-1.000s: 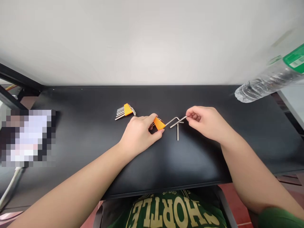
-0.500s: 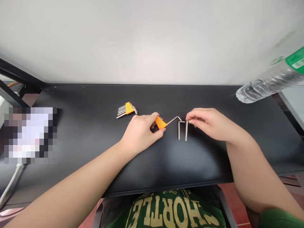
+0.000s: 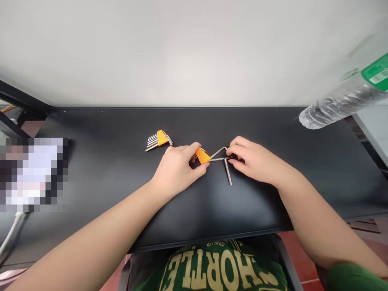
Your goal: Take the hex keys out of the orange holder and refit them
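Note:
My left hand point(image 3: 178, 167) is closed around an orange hex key holder point(image 3: 202, 156) with several metal keys in it. One bent hex key point(image 3: 217, 152) sticks out of the holder's right side, its bend close to my right fingertips. My right hand point(image 3: 254, 161) pinches a hex key point(image 3: 216, 159) whose long arm points left to the holder's lower right corner; whether its tip is inside cannot be made out. Just below these fingers a loose hex key point(image 3: 228, 171) lies on the black table, its upper end overlapped by the held one.
A second orange holder point(image 3: 162, 138) full of hex keys lies beyond my left hand. On the far left is a blurred-out device point(image 3: 36, 173) with a white cable point(image 3: 12, 234). A clear water bottle point(image 3: 330, 109) stands at the right back, by the pale wall.
My right hand has moved left, bringing a hex key up to the orange holder. The loose hex key on the table is now tilted. My left hand keeps its hold.

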Available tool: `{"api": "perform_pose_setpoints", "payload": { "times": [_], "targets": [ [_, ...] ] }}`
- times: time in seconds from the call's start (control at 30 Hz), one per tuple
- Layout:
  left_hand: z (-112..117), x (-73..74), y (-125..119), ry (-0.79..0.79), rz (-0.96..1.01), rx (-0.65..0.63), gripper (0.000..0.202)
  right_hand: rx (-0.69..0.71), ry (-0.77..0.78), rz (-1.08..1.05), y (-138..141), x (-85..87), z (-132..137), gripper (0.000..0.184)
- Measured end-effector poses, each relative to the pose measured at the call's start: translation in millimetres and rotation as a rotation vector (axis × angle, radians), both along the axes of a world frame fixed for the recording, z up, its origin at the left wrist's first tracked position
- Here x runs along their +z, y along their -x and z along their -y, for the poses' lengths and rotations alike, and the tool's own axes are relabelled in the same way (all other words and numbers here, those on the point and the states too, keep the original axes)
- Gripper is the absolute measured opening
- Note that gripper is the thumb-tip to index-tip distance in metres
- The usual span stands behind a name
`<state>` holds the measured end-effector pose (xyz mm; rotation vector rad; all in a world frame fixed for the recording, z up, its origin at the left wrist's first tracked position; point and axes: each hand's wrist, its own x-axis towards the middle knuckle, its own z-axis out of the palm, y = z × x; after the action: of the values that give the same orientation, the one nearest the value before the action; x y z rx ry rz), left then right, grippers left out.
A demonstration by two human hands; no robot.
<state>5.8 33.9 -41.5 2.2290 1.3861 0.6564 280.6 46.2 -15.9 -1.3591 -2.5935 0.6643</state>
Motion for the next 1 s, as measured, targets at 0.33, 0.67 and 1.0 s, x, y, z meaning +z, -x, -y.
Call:
{"api": "perform_pose_setpoints", "payload": {
  "times": [0.33, 0.67, 1.0],
  "targets": [
    [1, 0.5, -1, 0.024, 0.084, -0.117, 0.025, -0.016, 0.024, 0.009, 2, 13.9, 8, 0.013],
    [1, -1.4, -3, -0.023, 0.071, -0.098, 0.03, -0.141, -0.148, 0.12, 23, 4.8, 16, 0.029],
    [2, 23.5, 3, -0.025, 0.013, 0.026, 0.029, -0.163, -0.087, -0.002, 31, -16.8, 3, 0.017]
  ]
}}
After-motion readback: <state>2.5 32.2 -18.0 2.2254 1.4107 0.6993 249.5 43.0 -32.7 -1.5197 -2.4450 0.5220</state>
